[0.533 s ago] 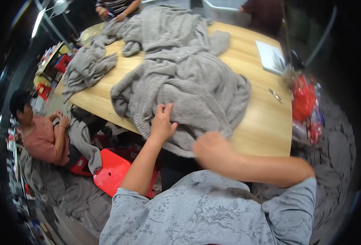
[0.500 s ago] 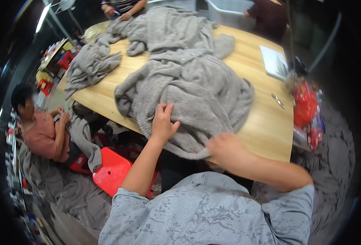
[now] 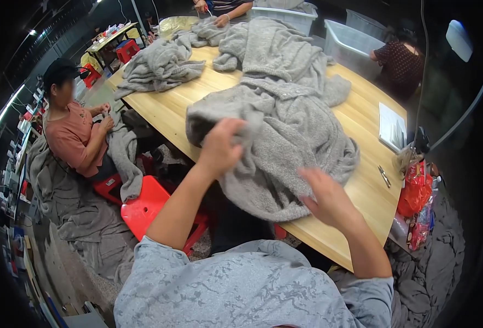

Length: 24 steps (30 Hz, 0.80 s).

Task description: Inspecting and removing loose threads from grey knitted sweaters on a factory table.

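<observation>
A heap of grey knit garment (image 3: pixel 290 136) lies bunched on the wooden table in front of me, its near edge hanging over the table's front edge. My left hand (image 3: pixel 219 147) is at the left side of the heap, against a raised, blurred fold (image 3: pixel 214 106). Motion smears its fingers, so whether they grip the cloth is unclear. Over the near right part of the heap is my right hand (image 3: pixel 329 199), fingers apart and nothing held in it.
Small metal snips (image 3: pixel 384 176) and a white pad (image 3: pixel 391 127) lie on the table (image 3: pixel 364 188) at right. More grey knitwear (image 3: pixel 162 65) rests at the far left. A red stool (image 3: pixel 145 205) and a seated person (image 3: pixel 77 131) are to my left. Plastic tubs (image 3: pixel 350 41) stand behind the table.
The heap's left part has been lifted into a raised fold beside my left hand. My right hand has come off the near edge and its fingers have spread. The view has shifted.
</observation>
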Motion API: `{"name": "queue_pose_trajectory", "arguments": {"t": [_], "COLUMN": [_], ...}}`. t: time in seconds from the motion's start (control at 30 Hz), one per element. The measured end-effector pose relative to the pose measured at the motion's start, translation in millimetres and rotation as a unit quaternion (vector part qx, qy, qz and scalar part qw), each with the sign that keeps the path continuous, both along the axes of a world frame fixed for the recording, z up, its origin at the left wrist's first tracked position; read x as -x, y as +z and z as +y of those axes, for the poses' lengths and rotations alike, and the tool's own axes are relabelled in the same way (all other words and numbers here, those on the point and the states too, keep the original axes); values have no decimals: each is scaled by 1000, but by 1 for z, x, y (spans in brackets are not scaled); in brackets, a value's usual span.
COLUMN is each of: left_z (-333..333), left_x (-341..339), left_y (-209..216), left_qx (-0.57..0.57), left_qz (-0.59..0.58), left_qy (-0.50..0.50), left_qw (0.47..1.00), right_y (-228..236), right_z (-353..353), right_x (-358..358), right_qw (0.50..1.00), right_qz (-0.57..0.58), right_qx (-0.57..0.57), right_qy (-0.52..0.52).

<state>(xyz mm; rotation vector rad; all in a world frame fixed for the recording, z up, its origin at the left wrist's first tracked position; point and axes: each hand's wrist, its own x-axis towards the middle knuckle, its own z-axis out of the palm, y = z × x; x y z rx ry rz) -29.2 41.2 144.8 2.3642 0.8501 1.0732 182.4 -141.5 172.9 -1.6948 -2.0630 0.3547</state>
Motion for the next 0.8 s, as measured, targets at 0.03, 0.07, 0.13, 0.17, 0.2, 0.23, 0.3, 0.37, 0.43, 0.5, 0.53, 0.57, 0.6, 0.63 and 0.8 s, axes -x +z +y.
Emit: {"name": "queue_pose_trajectory", "arguments": {"t": [0.03, 0.07, 0.13, 0.17, 0.2, 0.23, 0.3, 0.37, 0.43, 0.5, 0.53, 0.57, 0.6, 0.63, 0.8], "left_z": [-23, -40, -62, -66, -62, -58, -61, -80, -83, -62, -49, -37, -21, -10, 2], "left_x": [-12, -21, -34, -36, -38, -41, -51, -69, -90, -111, -109, -106, -95, -90, -102], "left_y": [29, 43, 60, 61, 58, 51, 46, 39, 27, 5, -1, -7, -18, -25, 9], "left_qx": [-7, -77, -104, -105, -108, -13, 87, -6, -16, -80, -56, -32, 0, 35, 137], "left_qz": [49, 55, -27, -23, -23, -123, -218, -184, -153, -127, -125, -123, -85, -49, -335], "left_qy": [-66, -134, -189, -174, -178, -116, -62, -41, -43, 96, 100, 98, 104, 106, -99], "left_qw": [997, 987, 976, 979, 978, 985, 970, 982, 987, 984, 985, 987, 991, 993, 927], "right_y": [18, 33, 44, 46, 48, 48, 48, 60, 85, 117, 144, 166, 188, 216, 294], "right_z": [13, 24, 40, 46, 52, 56, 67, 82, 97, 106, 97, 94, 87, 70, 10], "right_x": [13, 24, 30, 29, 26, 19, 2, -8, -20, -34, -36, -59, -71, -59, -50], "right_qw": [995, 979, 973, 964, 969, 969, 977, 963, 943, 910, 906, 885, 857, 820, 746], "right_qz": [43, 84, 136, 189, 215, 214, 181, 207, 223, 276, 246, 314, 390, 467, 463], "right_qx": [-90, -182, -174, -158, -114, -118, -98, -152, -231, -299, -326, -330, -317, -328, -459], "right_qy": [11, 22, 63, 101, 41, 36, -56, -86, -84, -74, -115, -93, -118, -32, -140]}}
